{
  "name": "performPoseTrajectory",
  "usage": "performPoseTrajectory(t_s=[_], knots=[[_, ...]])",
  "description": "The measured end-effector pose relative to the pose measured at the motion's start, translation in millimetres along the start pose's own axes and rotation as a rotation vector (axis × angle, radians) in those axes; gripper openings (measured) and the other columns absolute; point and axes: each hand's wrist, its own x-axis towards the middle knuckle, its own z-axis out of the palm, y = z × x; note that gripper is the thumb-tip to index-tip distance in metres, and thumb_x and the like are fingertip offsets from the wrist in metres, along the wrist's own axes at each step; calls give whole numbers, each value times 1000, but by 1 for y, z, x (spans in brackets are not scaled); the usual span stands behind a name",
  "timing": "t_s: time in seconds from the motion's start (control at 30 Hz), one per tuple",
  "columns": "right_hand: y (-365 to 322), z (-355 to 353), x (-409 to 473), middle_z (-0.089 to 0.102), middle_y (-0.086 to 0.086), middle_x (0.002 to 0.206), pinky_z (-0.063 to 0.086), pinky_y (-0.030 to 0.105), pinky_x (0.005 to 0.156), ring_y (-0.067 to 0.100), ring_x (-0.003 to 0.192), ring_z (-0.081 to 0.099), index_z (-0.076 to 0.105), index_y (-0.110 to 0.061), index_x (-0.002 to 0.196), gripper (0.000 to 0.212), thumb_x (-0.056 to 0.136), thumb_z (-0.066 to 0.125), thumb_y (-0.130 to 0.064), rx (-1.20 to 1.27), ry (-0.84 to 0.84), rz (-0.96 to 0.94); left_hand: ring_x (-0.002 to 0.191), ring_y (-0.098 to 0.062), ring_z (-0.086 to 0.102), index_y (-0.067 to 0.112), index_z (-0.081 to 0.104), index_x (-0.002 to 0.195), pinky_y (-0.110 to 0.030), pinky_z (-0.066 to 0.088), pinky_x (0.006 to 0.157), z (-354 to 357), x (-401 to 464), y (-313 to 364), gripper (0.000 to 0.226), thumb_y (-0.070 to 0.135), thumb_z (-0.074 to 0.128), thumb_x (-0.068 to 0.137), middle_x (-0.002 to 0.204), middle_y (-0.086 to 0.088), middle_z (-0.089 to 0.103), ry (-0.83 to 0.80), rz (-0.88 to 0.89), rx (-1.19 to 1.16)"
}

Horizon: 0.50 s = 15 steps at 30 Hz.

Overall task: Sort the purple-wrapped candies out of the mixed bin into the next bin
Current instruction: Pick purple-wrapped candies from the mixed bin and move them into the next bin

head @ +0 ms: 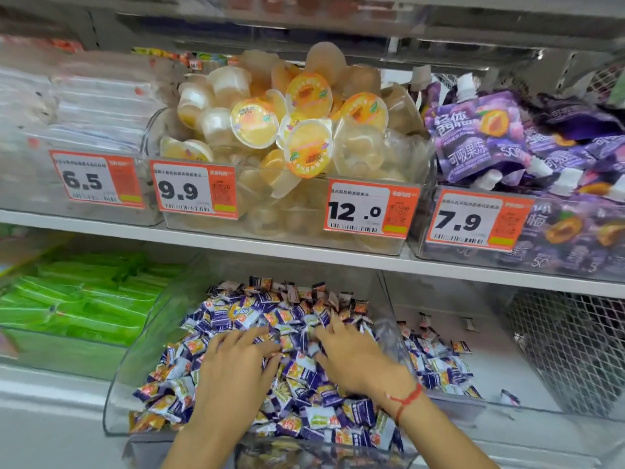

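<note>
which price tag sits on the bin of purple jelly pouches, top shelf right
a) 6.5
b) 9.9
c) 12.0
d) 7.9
d: the orange tag reading 7.9 is fixed to the front of the clear bin that holds the purple jelly pouches, at the right end of the upper shelf; the other tags sit on bins further left.

bright, even light | soft shadows | edges blurred, bowed | centre sharper

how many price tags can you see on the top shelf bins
4, all on the bin fronts: 6.5 tag far left, 9.9 tag and 12.0 tag on the jelly cup bin, 7.9 tag on the purple pouch bin.
</note>
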Motion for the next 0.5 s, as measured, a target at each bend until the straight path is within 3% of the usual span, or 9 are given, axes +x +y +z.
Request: performPoseTrajectory(t_s=[0.17,0.23,0.27,0.33,0.37,0.5], knots=[[4,-12,-35,49,7,134,30,41,109,23,130,34,32,-30,146,44,103,34,-36,121,-92,-112,76,-18,69,29,76,72,-41,54,75,5,4,6,18,32,88,59,88,6,73,107,-58,-3],[5,-18,-46,51,2,130,30,39,111,20,131,37,32,-35,146,46,101,38,-41,167,-102,-155,88,-18,67,30,75,84,-39,51,81,1,4,3,16,36,81,70,100,8,71,148,-29,-48],[7,-21,-50,47,-2,138,30,38,112,18,134,35,31,-36,146,49,100,41,-44,189,-111,-173,103,-17,63,32,73,96,-39,47,89,-3,4,2,20,42,72,79,113,10,66,137,7,-74],[15,-25,-57,33,-8,151,28,34,114,13,138,29,28,-37,147,57,95,48,-49,208,-144,-212,128,-7,42,39,62,119,-33,32,104,-14,4,1,42,63,46,87,134,20,48,-24,65,-222],[19,-26,-60,29,-10,153,27,32,113,12,138,28,27,-37,148,62,93,53,-50,193,-163,-224,131,-1,35,42,58,123,-27,26,104,-20,3,1,54,73,39,83,138,25,42,-131,96,-307],[21,-16,-60,20,-5,156,29,37,113,17,141,26,22,-35,149,79,84,67,-46,74,-133,-162,127,16,15,48,41,136,-18,10,101,-33,-5,2,74,78,52,68,144,32,30,-459,251,-279]])
